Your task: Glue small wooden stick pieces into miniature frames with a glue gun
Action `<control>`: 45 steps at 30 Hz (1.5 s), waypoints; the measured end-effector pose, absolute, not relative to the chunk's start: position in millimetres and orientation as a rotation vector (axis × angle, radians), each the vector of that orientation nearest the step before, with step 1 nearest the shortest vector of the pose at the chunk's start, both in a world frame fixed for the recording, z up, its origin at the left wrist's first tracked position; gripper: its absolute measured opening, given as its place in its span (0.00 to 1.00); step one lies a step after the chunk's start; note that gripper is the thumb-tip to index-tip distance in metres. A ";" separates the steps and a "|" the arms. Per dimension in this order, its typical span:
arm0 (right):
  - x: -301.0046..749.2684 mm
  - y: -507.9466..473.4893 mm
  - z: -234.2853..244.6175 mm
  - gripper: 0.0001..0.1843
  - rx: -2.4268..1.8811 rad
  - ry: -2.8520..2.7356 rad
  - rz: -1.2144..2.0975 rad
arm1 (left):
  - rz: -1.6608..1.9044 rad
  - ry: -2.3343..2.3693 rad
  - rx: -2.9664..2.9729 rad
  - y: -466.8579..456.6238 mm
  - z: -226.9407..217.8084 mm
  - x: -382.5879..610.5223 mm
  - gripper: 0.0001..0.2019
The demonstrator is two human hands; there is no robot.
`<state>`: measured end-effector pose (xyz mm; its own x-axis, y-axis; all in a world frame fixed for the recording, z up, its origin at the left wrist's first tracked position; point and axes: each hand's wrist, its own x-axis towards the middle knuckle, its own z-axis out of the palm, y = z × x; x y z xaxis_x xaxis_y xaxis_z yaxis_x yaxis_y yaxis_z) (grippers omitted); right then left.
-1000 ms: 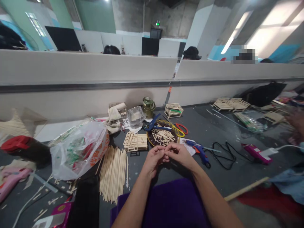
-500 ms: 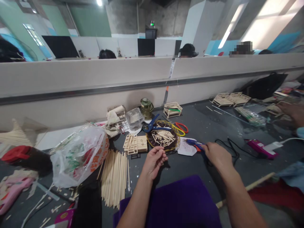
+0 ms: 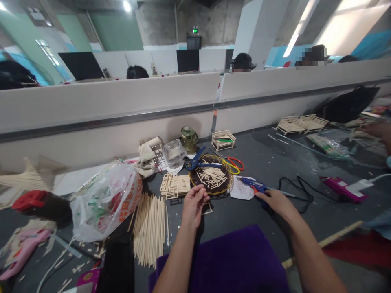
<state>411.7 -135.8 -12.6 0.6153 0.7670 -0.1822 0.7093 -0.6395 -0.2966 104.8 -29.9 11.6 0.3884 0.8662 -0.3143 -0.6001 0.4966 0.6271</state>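
My left hand (image 3: 195,203) is closed in a pinch in front of the round basket; whatever its fingertips may hold is too small to make out. A small wooden-stick frame (image 3: 209,209) shows just beside it, partly hidden by the hand. My right hand (image 3: 276,203) is closed around the rear of a blue glue gun (image 3: 259,188), whose nozzle points left over a white paper (image 3: 242,193). Short wooden pieces (image 3: 212,177) fill the yellow-rimmed basket (image 3: 231,187). Blue cutters (image 3: 195,162) lie across its rim. Left of it is a stack of wooden-stick frames (image 3: 175,185).
Long wooden sticks (image 3: 149,232) and a plastic bag (image 3: 105,203) lie to the left. Scissors (image 3: 235,163) rest behind the basket. A purple cloth (image 3: 232,260) is nearest me. A cable (image 3: 301,195) trails right towards a pink power strip (image 3: 343,189). Another person's hand (image 3: 377,132) is far right.
The view has shifted slightly, moving most table items a little to the right. My right hand has shifted on the glue gun, and more of the small frame shows beside my left hand.
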 end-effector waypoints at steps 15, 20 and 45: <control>397.2 -135.6 15.2 0.19 -2.413 -1.058 0.326 | 1.025 0.714 0.486 -29.7 12.8 105.8 0.15; 363.9 -132.9 34.7 0.30 -1.900 -0.979 0.575 | 1.051 0.719 0.523 -29.9 12.7 104.7 0.16; 260.3 -124.7 58.8 0.23 -1.623 -1.342 0.668 | 1.127 0.708 0.534 -28.6 14.1 99.9 0.16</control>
